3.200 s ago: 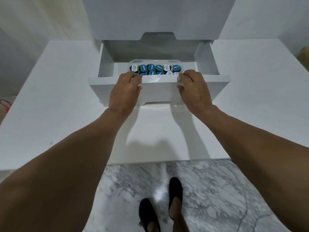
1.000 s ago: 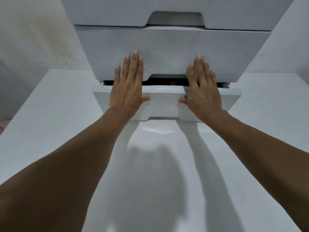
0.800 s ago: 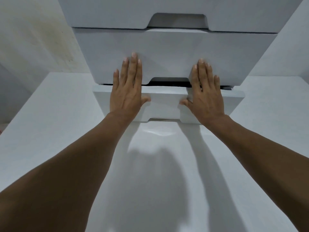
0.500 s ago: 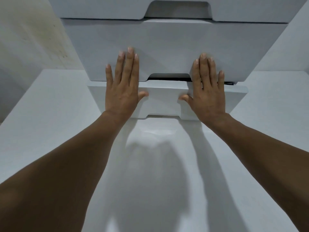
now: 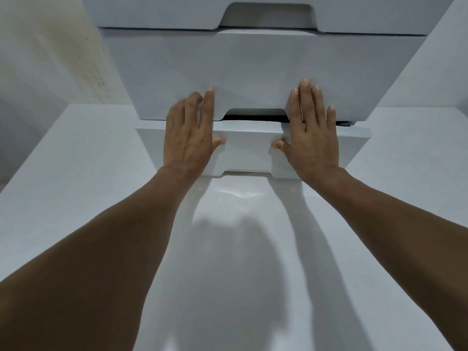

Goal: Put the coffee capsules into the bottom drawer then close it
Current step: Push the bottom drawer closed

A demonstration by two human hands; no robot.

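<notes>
Bottom drawer (image 5: 247,150) interior hidden, only dark slit visible; left hand (image 5: 188,138) fingers motion-blurred; forearms cut off by frame.

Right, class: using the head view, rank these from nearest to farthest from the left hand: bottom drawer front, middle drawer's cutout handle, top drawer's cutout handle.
1. Bottom drawer front: directly under the left hand, touching it.
2. Middle drawer's cutout handle: just right of the fingertips.
3. Top drawer's cutout handle: high above, at the frame's top.
</notes>
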